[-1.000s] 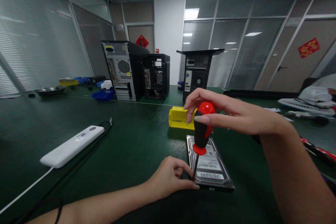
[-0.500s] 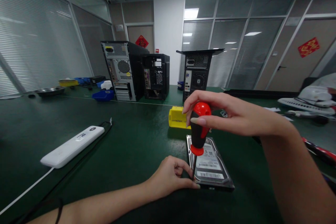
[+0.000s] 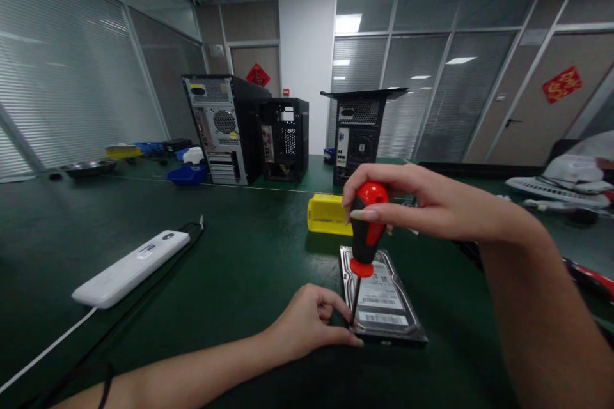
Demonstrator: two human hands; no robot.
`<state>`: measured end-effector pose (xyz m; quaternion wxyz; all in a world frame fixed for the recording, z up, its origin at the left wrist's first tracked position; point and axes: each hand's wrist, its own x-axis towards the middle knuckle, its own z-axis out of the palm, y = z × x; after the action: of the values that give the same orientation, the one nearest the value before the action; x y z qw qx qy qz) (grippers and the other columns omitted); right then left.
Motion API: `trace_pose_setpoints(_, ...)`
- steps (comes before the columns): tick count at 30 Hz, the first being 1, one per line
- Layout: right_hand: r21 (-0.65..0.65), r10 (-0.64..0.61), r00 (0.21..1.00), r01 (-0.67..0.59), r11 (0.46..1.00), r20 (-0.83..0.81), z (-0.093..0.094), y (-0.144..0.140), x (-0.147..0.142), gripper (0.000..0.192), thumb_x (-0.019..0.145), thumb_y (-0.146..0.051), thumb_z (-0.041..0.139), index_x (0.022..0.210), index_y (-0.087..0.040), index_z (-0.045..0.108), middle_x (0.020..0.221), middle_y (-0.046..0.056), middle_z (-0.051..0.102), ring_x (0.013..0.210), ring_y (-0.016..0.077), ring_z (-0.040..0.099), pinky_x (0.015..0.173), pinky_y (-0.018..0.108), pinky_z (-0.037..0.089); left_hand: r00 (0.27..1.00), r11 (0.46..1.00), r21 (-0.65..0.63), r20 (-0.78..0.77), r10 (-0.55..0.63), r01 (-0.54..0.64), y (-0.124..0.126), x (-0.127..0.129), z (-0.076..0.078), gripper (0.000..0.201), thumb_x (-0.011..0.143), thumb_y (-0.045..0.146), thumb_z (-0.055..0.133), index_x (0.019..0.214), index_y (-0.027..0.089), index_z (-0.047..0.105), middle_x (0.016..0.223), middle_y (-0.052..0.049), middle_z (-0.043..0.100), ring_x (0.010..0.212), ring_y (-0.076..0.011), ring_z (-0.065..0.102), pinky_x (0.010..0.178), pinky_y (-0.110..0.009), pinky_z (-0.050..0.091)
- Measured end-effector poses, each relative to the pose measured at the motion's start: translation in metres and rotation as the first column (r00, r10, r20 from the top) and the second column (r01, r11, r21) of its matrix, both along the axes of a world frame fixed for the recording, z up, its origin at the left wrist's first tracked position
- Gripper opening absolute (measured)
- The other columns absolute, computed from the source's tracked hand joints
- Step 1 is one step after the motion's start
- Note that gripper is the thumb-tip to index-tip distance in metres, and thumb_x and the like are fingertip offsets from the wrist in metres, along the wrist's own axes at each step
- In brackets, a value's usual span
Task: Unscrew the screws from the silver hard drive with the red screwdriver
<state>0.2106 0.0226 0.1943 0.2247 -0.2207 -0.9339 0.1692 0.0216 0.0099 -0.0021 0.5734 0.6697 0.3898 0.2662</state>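
A hard drive (image 3: 384, 291) lies flat on the green table, its labelled side up. My right hand (image 3: 407, 201) grips a red and black screwdriver (image 3: 368, 230) by the top of its handle, thumb on the near side. The shaft points down, slightly tilted, and its tip meets the near left corner of the drive. At that same corner, my left hand (image 3: 314, 319) is closed, thumb and index finger around the tip and against the drive's edge. Whatever sits right under the tip is hidden by the fingers.
Just beyond the drive stands a yellow bin (image 3: 329, 214). A white power strip (image 3: 132, 268) with its cord lies on the left. Computer cases (image 3: 225, 128) stand at the back, another (image 3: 357, 134) behind my right hand. A blue tray (image 3: 187, 174) sits back left.
My right hand has shifted slightly right, and the screwdriver handle leans a little more that way. My left hand stays at the drive's corner.
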Motion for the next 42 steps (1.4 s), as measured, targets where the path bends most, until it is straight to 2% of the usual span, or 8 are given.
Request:
trace_pose_setpoints(5,-0.002,-0.011,1.000,0.011,1.000,0.017,0.0003,0.0005,0.0010,0.022,0.091,-0.033,0.055,0.104,-0.016,0.061,0.085,0.000,0.061,0.073,0.0112,0.057,0.065,0.023,0.045,1.000,1.000,0.012,-0.013,-0.007,0.007,0.0016,-0.0015,-0.0016,0.036,0.060,0.035,0.083,0.082,0.010,0.073,0.046,0.011,0.030,0.046,-0.0054,0.017,0.046,-0.023,0.009)
trace_pose_setpoints(10,-0.003,-0.007,1.000,0.007,1.000,0.024,0.0012,-0.0010,-0.0001,0.023,0.091,-0.034,0.055,0.105,-0.016,0.061,0.087,0.000,0.062,0.076,0.0117,0.058,0.067,0.024,0.046,1.000,1.000,0.000,0.000,-0.008,0.008,0.0015,-0.0014,-0.0028,0.037,0.061,0.038,0.082,0.084,0.010,0.073,0.049,0.010,0.037,0.047,-0.0051,0.019,0.047,-0.022,0.011)
trace_pose_setpoints(21,-0.006,-0.015,0.999,0.015,1.000,0.033,0.0028,-0.0028,0.0004,0.024,0.091,-0.034,0.055,0.105,-0.016,0.061,0.086,0.000,0.063,0.076,0.0117,0.059,0.066,0.023,0.046,1.000,1.000,-0.011,-0.012,-0.003,0.003,0.0005,-0.0016,0.0003,0.039,0.061,0.039,0.082,0.084,0.009,0.073,0.048,0.009,0.039,0.047,-0.0053,0.019,0.047,-0.023,0.010)
trace_pose_setpoints(33,-0.005,-0.029,0.999,0.029,1.000,0.046,0.0027,-0.0029,0.0023,0.023,0.091,-0.033,0.055,0.105,-0.017,0.062,0.086,0.001,0.063,0.076,0.0126,0.059,0.066,0.023,0.046,1.000,1.000,-0.008,-0.011,0.009,-0.009,-0.0003,-0.0019,0.0000,0.034,0.062,0.035,0.083,0.081,0.010,0.072,0.046,0.011,0.031,0.045,-0.0046,0.018,0.045,-0.022,0.010)
trace_pose_setpoints(42,-0.009,-0.029,0.998,0.030,1.000,0.060,0.0027,-0.0020,0.0027,0.021,0.091,-0.030,0.055,0.107,-0.017,0.061,0.086,0.001,0.063,0.076,0.0133,0.059,0.067,0.023,0.046,1.000,1.000,-0.016,-0.002,0.003,-0.003,-0.0001,-0.0011,-0.0001,0.035,0.062,0.036,0.082,0.084,0.010,0.073,0.048,0.010,0.038,0.046,-0.0047,0.020,0.046,-0.021,0.013)
